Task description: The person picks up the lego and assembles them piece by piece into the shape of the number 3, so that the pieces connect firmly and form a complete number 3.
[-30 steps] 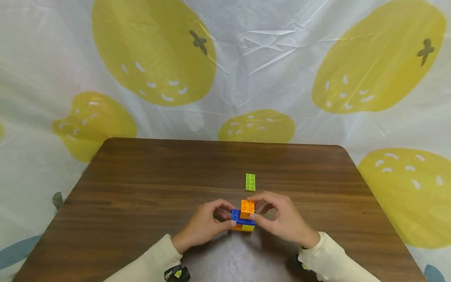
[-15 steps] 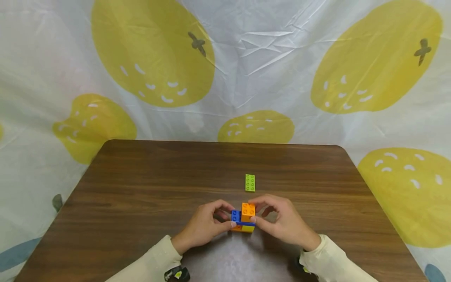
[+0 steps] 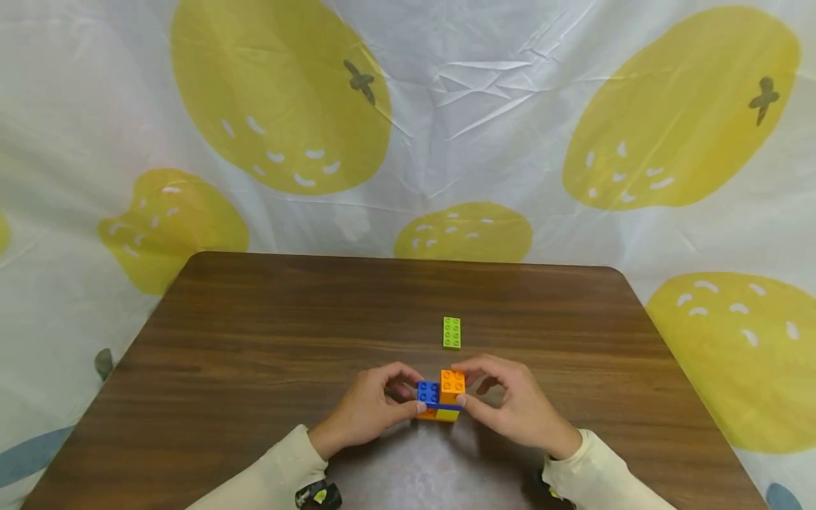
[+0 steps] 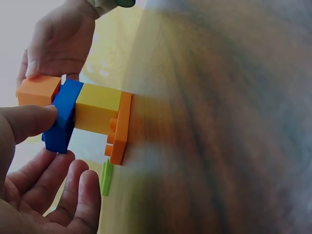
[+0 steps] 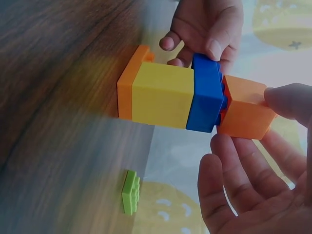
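My left hand [image 3: 366, 404] pinches the left end of a blue toy brick [image 3: 428, 392] between thumb and fingers. That brick bridges over a yellow brick [image 5: 162, 94], which stands on a flat orange plate [image 4: 123, 131] on the table. My right hand [image 3: 513, 404] pinches an orange brick [image 3: 453, 382] at the blue one's right end. In the right wrist view the orange brick sits slightly tilted against the blue studs, with a narrow gap showing. The studs at the blue brick's left end are bare.
A lime-green flat plate [image 3: 452, 333] with studs lies on the table, a little beyond the bricks. The brown wooden table [image 3: 287, 319] ends at a hanging cloth [image 3: 472, 142] printed with yellow fruit.
The orange brick has shifted right and slightly toward me along the blue brick in my right hand, uncovering more blue studs. My left hand stays almost still.
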A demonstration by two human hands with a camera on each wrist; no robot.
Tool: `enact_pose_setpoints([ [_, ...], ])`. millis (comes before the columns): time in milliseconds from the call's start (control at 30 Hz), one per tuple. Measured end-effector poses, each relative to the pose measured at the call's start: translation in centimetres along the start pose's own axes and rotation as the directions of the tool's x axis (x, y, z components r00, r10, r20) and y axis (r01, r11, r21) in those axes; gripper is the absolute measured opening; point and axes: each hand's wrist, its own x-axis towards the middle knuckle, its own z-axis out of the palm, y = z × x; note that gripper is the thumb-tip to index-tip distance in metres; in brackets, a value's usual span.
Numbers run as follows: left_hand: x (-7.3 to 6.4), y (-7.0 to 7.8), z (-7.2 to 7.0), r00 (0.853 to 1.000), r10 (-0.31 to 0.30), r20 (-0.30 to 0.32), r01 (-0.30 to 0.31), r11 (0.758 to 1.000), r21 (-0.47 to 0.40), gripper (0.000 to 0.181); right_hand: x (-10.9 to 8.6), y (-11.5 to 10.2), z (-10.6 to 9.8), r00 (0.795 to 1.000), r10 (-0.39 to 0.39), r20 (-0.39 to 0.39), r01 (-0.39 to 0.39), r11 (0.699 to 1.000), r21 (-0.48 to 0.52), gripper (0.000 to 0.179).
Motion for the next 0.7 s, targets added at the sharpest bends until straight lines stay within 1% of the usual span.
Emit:
enact_pose_setpoints([
  [167, 0.07, 0.04, 0.01, 1.000, 0.004, 0.000, -0.004, 1.000, 0.005, 0.029, -0.15, 0.06, -0.11, 1.000, -0.012, -0.006, 0.012, 1.000, -0.016, 0.038],
  [300, 0.08, 0.08, 0.01, 1.000, -0.006, 0.003, 0.006, 1.000, 0.009, 0.029, -0.22, -0.06, -0.17, 1.000, -0.001, -0.006, 0.001, 1.000, -0.019, 0.039],
  [533, 0.09, 0.15, 0.06, 1.000, -0.013, 0.004, 0.013, 1.000, 0.011, 0.029, -0.21, 0.01, -0.12, 0.999, -0.040, -0.016, 0.040, 0.999, -0.032, 0.039],
  [700, -0.04, 0.17, 0.11, 1.000, -0.003, -0.001, 0.003, 1.000, 0.005, 0.031, -0.21, -0.05, 0.03, 1.000, -0.019, 0.000, 0.019, 0.999, -0.026, 0.040],
])
